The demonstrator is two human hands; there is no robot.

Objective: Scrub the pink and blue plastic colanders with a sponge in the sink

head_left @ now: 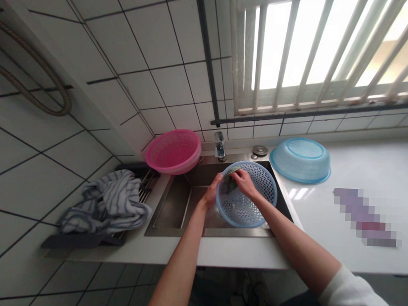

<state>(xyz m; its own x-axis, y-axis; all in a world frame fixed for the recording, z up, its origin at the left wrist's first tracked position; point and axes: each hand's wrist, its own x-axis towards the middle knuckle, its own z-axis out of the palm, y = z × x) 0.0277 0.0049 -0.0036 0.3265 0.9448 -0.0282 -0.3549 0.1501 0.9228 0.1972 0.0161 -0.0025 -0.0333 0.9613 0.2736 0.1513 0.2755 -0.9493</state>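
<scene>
A light blue plastic colander [255,208] is tilted over the right part of the steel sink [169,210]. My left hand [211,192] is closed on its left rim. Reaching inside, my right hand [243,182] pinches a thin green piece [231,177], which looks like a scouring cloth, against the upper left wall. Its exact kind is hard to make out. Just behind the colander stands the faucet [219,147].
A pink basket [174,151] rests at the sink's back left corner. An upturned blue basin [301,161] sits on the right counter, near a pixelated patch [365,216]. Left of the sink, a striped cloth [116,201] lies on a dark rack [81,241]. A sink strainer [260,150] lies behind.
</scene>
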